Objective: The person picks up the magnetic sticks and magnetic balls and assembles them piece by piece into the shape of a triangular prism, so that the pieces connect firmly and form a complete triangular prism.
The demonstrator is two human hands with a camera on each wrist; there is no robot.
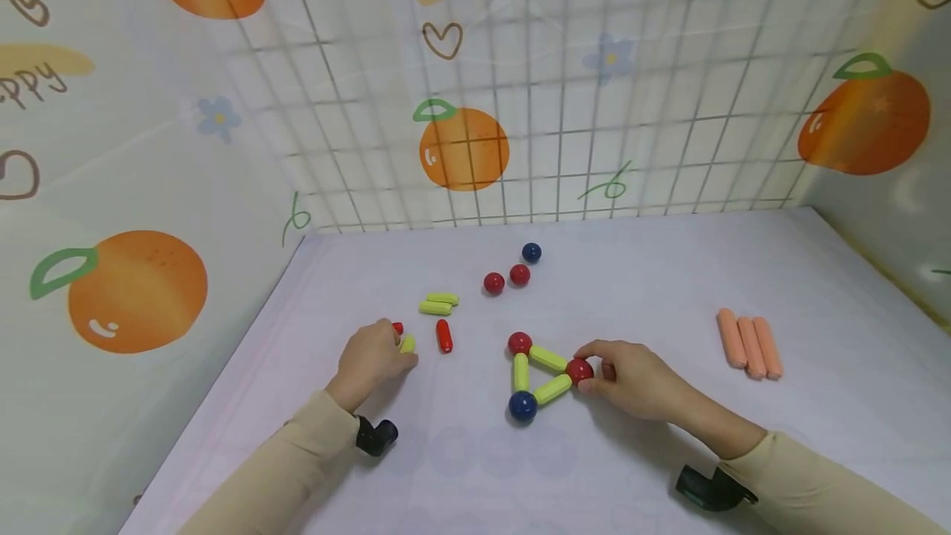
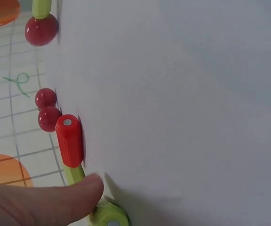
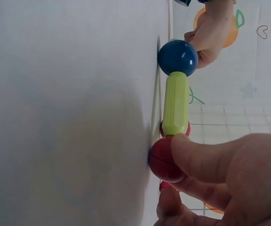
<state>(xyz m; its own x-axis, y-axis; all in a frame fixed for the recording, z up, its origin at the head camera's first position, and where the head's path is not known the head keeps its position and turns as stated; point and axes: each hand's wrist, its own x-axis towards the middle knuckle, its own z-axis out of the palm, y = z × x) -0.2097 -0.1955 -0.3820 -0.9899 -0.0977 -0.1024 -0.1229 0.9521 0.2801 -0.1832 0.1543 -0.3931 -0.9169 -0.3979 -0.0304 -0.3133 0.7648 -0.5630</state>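
A triangle of yellow-green magnetic rods lies on the table, with two red balls and a blue ball (image 1: 523, 406) at its corners. My right hand (image 1: 639, 378) pinches the triangle's right red ball (image 1: 579, 371) between thumb and fingers; a yellow-green rod (image 3: 176, 103) runs from that ball to the blue one in the right wrist view. Further left, my left hand (image 1: 374, 362) pinches a loose yellow-green rod (image 1: 407, 344), mostly covered by the fingers. The tip of a red rod (image 1: 398, 328) shows beside those fingers. Another red rod (image 2: 70, 141) lies just beyond the left thumb.
Two yellow-green rods (image 1: 437, 304) lie together behind the red rod. Two loose red balls (image 1: 507, 278) and a blue ball (image 1: 531, 253) sit toward the back. Three orange rods (image 1: 750, 345) lie at the right. A printed cloth wall (image 1: 535, 122) stands behind the table.
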